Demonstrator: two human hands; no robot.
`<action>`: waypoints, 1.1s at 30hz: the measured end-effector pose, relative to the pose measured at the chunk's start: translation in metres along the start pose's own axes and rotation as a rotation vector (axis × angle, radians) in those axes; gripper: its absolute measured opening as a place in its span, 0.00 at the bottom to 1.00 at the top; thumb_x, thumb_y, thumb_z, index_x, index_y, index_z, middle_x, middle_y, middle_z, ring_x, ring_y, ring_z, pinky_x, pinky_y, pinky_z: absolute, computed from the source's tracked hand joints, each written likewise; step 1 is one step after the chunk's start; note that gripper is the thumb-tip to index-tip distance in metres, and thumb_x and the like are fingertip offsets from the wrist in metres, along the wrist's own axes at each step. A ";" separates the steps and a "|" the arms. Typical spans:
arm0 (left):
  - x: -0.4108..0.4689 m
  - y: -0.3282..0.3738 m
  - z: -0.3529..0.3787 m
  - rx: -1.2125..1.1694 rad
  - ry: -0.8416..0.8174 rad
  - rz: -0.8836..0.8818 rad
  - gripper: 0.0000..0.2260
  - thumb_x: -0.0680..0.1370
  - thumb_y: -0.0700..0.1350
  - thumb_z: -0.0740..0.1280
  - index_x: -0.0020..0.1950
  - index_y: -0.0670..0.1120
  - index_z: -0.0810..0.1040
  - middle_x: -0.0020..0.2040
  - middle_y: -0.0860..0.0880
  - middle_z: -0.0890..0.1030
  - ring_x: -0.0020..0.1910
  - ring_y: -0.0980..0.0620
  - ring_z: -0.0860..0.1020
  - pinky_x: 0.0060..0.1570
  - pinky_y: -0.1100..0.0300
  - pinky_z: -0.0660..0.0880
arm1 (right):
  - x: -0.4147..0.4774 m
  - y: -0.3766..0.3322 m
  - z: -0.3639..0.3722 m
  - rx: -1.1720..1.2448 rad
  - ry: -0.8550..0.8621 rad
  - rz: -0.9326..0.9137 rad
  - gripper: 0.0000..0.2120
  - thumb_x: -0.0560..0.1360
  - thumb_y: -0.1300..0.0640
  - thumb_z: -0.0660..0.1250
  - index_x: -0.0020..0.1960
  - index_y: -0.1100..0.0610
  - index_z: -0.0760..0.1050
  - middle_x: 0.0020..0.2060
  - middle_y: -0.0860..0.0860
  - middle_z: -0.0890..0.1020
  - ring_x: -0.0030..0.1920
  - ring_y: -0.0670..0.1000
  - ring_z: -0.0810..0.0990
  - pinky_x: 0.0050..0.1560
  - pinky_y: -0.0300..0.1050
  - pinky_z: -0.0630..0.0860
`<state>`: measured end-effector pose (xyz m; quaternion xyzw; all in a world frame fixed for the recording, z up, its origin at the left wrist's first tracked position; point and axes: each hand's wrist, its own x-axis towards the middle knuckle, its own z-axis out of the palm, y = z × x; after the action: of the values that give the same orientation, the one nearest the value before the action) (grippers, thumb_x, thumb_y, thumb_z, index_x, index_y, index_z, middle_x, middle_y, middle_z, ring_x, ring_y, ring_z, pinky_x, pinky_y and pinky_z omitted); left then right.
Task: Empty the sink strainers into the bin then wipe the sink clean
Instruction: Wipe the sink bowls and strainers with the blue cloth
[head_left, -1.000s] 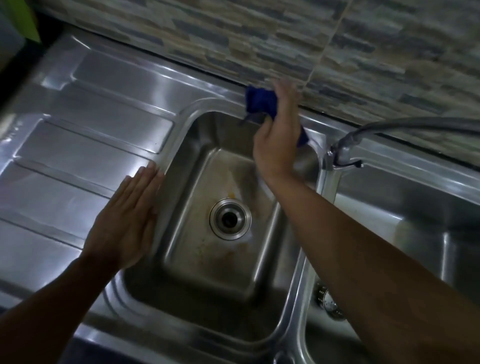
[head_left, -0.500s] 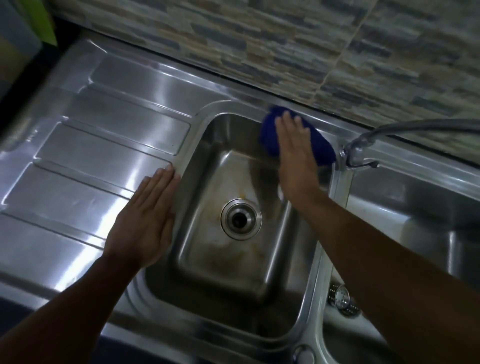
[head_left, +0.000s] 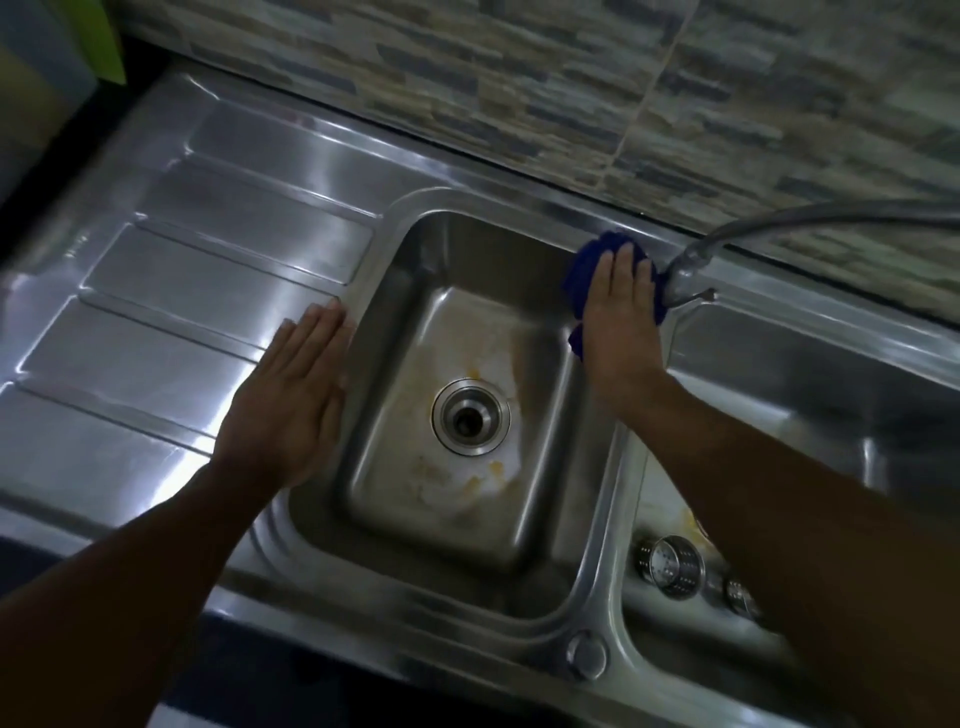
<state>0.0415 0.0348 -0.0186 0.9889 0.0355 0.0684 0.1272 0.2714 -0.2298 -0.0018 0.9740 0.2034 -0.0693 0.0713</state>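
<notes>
A steel double sink fills the view. The left basin (head_left: 395, 291) has an open drain hole (head_left: 470, 417) and yellowish stains on its floor. My right hand (head_left: 621, 317) lies flat on a blue cloth (head_left: 584, 273), pressing it against the basin's far right corner and inner wall. My left hand (head_left: 296, 395) rests flat, fingers together, on the rim between the drainboard and the left basin, holding nothing. A perforated metal strainer (head_left: 670, 564) lies in the right basin (head_left: 779, 374), partly behind my right forearm.
The ribbed drainboard (head_left: 171, 291) stretches left of the basin. A curved tap spout (head_left: 737, 234) comes in from the right, ending just beside the cloth. A tiled wall (head_left: 519, 88) runs behind the sink. A round overflow cap (head_left: 586, 654) sits on the front rim.
My right hand has flattened on the blue cloth and slid it right along the basin's back edge to the far right corner by the tap. My left hand stays pressed on the rim.
</notes>
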 end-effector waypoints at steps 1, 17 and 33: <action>0.000 0.002 -0.001 0.011 0.005 -0.021 0.25 0.84 0.47 0.51 0.79 0.38 0.62 0.80 0.40 0.59 0.81 0.44 0.55 0.79 0.43 0.54 | -0.002 0.002 -0.002 0.006 -0.024 0.010 0.44 0.79 0.57 0.68 0.79 0.67 0.39 0.79 0.66 0.43 0.79 0.67 0.46 0.80 0.59 0.49; -0.046 -0.031 -0.005 -0.025 -0.009 -0.210 0.24 0.85 0.49 0.48 0.81 0.47 0.58 0.82 0.49 0.56 0.82 0.53 0.49 0.81 0.54 0.45 | 0.071 -0.131 -0.035 0.513 -0.003 -0.399 0.36 0.75 0.73 0.62 0.80 0.56 0.57 0.81 0.55 0.54 0.81 0.59 0.50 0.80 0.57 0.48; -0.047 -0.028 -0.012 -0.057 -0.056 -0.222 0.25 0.84 0.49 0.46 0.82 0.44 0.55 0.82 0.45 0.54 0.82 0.49 0.50 0.79 0.43 0.53 | 0.033 -0.173 -0.011 0.756 0.120 -0.373 0.36 0.73 0.75 0.64 0.78 0.60 0.62 0.79 0.55 0.61 0.80 0.58 0.52 0.80 0.57 0.53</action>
<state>-0.0086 0.0604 -0.0206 0.9764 0.1391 0.0271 0.1630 0.2323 -0.0582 -0.0159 0.8804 0.3401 -0.0940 -0.3168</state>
